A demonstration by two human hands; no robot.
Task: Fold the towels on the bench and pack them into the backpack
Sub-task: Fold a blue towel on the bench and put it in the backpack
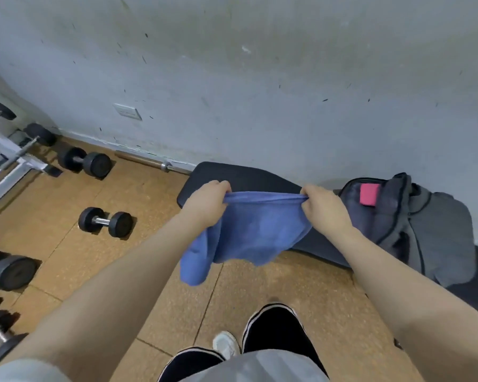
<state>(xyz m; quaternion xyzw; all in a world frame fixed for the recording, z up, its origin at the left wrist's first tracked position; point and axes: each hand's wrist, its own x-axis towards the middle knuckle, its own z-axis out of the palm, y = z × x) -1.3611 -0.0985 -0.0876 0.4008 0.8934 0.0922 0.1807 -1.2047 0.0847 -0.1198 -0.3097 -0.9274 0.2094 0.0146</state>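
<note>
I see bare bench (240, 175) padding at 12 o'clock, free to reach. At 3 o'clock the backpack (425, 230) crowds the bench's end. Dumbbells (105, 222) litter the floor (149, 216) toward 9 o'clock; the wall (260, 92) closes beyond.

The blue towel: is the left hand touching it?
Touching. The head view shows the left hand gripping the blue towel at its top edge.

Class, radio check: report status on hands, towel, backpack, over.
Left hand and right hand both gripping the blue towel by its top edge, held up over the bench. Backpack open, pink item inside. Nothing in the way.
</note>
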